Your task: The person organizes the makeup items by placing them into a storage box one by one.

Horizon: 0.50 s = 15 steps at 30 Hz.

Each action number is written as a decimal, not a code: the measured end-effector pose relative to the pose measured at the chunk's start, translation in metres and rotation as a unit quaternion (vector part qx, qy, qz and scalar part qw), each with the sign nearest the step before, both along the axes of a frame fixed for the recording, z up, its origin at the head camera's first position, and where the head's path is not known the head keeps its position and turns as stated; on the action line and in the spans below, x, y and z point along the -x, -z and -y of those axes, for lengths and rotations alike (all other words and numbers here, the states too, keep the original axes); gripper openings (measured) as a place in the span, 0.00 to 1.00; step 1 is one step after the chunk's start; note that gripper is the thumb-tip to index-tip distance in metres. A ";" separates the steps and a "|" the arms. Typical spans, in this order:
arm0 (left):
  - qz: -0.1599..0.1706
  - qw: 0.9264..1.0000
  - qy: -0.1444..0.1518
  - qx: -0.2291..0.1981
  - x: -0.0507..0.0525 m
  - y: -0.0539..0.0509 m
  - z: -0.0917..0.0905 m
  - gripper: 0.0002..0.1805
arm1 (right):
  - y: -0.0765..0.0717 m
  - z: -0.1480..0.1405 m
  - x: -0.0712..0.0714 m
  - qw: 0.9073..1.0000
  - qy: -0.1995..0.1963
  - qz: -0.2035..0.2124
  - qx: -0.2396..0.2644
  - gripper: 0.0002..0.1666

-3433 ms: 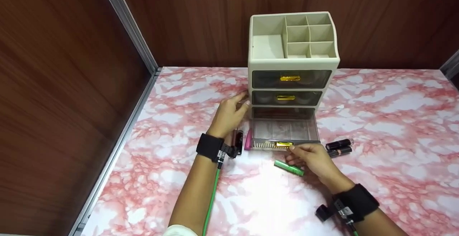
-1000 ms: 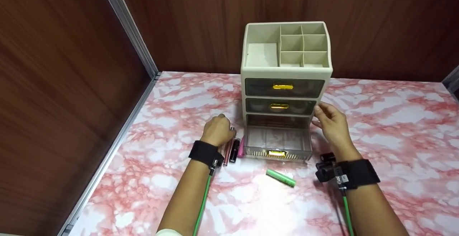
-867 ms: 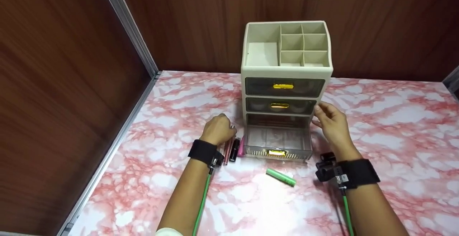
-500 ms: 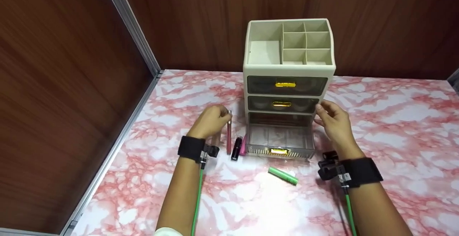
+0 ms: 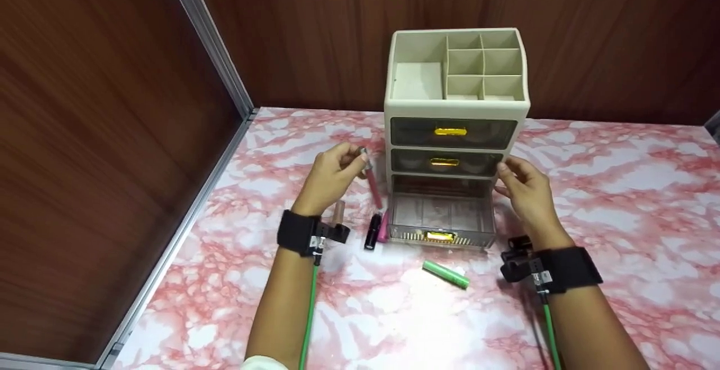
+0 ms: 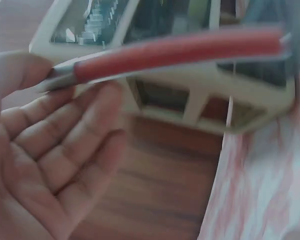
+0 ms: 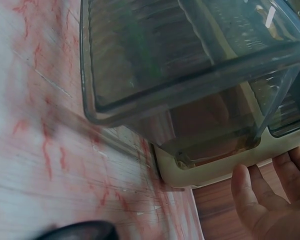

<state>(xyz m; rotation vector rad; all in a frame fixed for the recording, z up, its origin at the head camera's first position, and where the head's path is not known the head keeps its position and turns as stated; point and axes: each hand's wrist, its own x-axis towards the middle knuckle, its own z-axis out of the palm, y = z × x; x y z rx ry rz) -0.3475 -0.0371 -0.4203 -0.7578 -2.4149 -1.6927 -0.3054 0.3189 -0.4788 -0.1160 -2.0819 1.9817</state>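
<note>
My left hand (image 5: pixel 333 177) pinches a slim red lip gloss tube (image 5: pixel 373 189) by its silver end, raised left of the cream drawer organizer (image 5: pixel 458 109). In the left wrist view the lip gloss reaches out from thumb and fingers, blurred. My right hand (image 5: pixel 526 193) rests its fingertips on the organizer's right side, fingers loosely bent around nothing. The bottom clear drawer (image 5: pixel 441 212) stands pulled out, and nothing shows inside it. A black tube (image 5: pixel 372 232) and a pink item (image 5: pixel 383 228) lie beside the drawer's left side.
A green tube (image 5: pixel 445 275) lies before the drawer. Near the left wrist is a pale brown tube (image 5: pixel 338 212); by the right wrist lie dark tubes (image 5: pixel 518 242), partly hidden. A wooden panel (image 5: pixel 315 38) stands behind, another (image 5: pixel 112 150) at left.
The right hand has left the drawer front for the organizer's right side. The left hand has picked up the lip gloss from the table and raised it, its lower end swinging right.
</note>
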 end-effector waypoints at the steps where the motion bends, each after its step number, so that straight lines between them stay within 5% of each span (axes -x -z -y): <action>1: -0.006 1.000 0.006 -0.022 -0.001 0.000 -0.005 0.09 | 0.000 0.000 0.000 1.000 0.001 0.001 -0.001 0.30; 8: -0.020 0.991 0.032 -0.127 -0.007 0.001 -0.034 0.11 | -0.001 0.001 -0.002 1.000 -0.003 0.000 -0.007 0.31; 11: 0.011 0.994 0.024 -0.110 -0.010 0.002 -0.040 0.13 | -0.002 0.001 -0.002 1.000 -0.002 -0.001 -0.007 0.31; 15: 0.063 0.996 0.048 -0.033 -0.016 0.000 -0.043 0.12 | -0.002 0.001 -0.002 1.000 -0.004 -0.002 -0.006 0.31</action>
